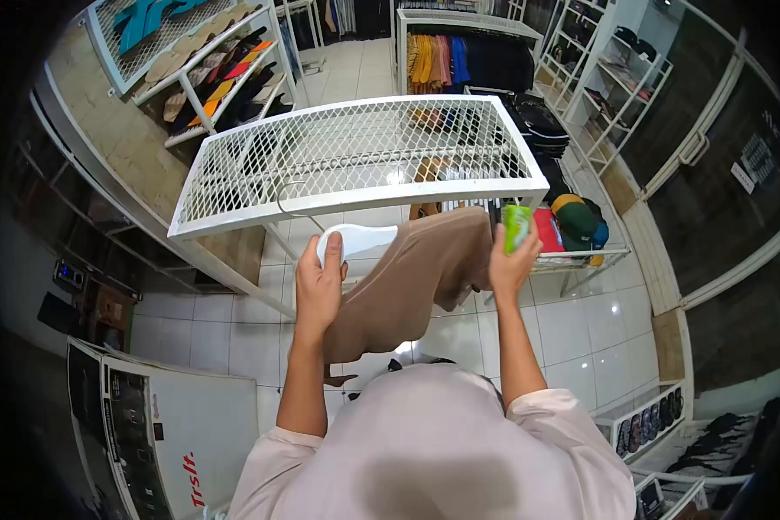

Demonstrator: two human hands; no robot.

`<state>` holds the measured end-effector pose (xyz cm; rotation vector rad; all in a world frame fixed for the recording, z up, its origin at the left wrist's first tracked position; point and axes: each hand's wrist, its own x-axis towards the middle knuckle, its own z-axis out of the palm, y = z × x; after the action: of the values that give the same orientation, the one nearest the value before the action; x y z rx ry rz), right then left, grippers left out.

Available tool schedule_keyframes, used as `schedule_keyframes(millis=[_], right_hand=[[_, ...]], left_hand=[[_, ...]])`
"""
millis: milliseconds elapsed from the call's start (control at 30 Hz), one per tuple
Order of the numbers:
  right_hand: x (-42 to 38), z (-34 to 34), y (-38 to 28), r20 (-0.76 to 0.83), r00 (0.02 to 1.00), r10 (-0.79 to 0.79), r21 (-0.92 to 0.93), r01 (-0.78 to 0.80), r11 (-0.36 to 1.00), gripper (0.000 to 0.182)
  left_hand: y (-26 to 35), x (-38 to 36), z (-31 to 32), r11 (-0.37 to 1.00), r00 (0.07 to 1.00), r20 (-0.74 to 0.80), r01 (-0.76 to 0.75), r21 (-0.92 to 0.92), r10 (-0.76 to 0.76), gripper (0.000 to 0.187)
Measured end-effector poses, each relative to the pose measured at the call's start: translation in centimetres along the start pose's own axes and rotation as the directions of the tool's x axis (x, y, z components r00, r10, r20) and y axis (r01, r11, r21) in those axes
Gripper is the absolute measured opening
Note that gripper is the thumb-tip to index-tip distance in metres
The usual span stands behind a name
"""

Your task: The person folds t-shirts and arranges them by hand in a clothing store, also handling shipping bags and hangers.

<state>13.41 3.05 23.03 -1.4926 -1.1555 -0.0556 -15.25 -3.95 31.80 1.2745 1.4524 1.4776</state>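
My left hand (pixel 319 282) is closed on one shoulder of a white clothes hanger (pixel 368 236), its thumb laid along the plastic. The hanger's metal hook (pixel 284 204) curves up in front of the mesh rack. From the hanger a brown garment (pixel 399 299) spreads across to my right hand (pixel 513 256), hanging in loose folds. My right hand pinches a small bright green tag or packet (pixel 516 227) with white marks. The garment's far edge meets that hand, but whether the fingers also hold the cloth is hidden.
A white rack with a mesh top (pixel 355 143) stands just ahead. Caps (pixel 575 217) sit on a low shelf to its right. Sandal shelves (pixel 225 82) line the left wall. Coloured clothes (pixel 442 62) hang behind. A glass door (pixel 711 165) is on the right, a white cabinet (pixel 208 416) lower left.
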Motion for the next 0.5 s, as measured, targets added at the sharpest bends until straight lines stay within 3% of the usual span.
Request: schedule_keyframes(millis=[67, 133, 167, 233, 267, 333, 367, 433, 500], right_hand=[[-0.2, -0.4, 0.9, -0.039, 0.999, 0.026, 0.006, -0.026, 1.0, 0.067], [-1.2, -1.9, -4.0, 0.032, 0.97, -0.239, 0.058, 0.237, 0.97, 0.069], [-2.0, -2.1, -5.3, 0.114, 0.921, -0.374, 0.077, 0.367, 0.927, 0.072], [-3.6, -2.3, -7.4, 0.367, 0.837, -0.407, 0.27, 0.323, 0.907, 0.069], [-3.7, -1.7, -6.5, 0.359, 0.846, -0.393, 0.266, 0.311, 0.912, 0.069], [-2.9, 0.4, -3.3, 0.16, 0.898, -0.41, 0.084, 0.402, 0.912, 0.075], [-2.0, 0.7, -2.4, 0.144, 0.963, -0.229, 0.007, 0.23, 0.973, 0.075], [-1.1, 1.2, 2.3, 0.105, 0.994, 0.039, -0.112, -0.027, 0.993, 0.072], [-1.1, 0.2, 2.5, 0.053, 0.998, -0.027, -0.082, 0.031, 0.996, 0.071]], left_hand=[[-0.3, 0.1, 0.0, 0.998, 0.998, -0.007, 0.058, -0.036, -0.058, 0.044], [-0.8, 0.5, 0.7, 0.999, 0.999, 0.006, 0.033, -0.034, -0.033, 0.044], [-0.9, 0.3, 1.1, 1.0, 0.999, 0.035, 0.016, -0.023, -0.015, 0.044], [-0.7, 0.2, 1.8, 1.0, 0.998, 0.059, 0.007, 0.008, -0.008, 0.044], [-0.6, 0.1, 1.7, 1.0, 0.998, 0.07, -0.001, 0.028, -0.001, 0.043], [0.4, -0.2, 1.7, 1.0, 0.999, 0.054, -0.007, 0.006, 0.007, 0.042], [0.3, -0.2, 1.2, 1.0, 0.998, 0.062, -0.011, 0.013, 0.01, 0.042], [-0.1, -0.2, 0.0, 0.996, 1.0, 0.006, -0.015, 0.091, 0.014, 0.042], [0.1, -0.2, -0.8, 0.999, 1.0, 0.008, -0.001, 0.052, 0.0, 0.035]])
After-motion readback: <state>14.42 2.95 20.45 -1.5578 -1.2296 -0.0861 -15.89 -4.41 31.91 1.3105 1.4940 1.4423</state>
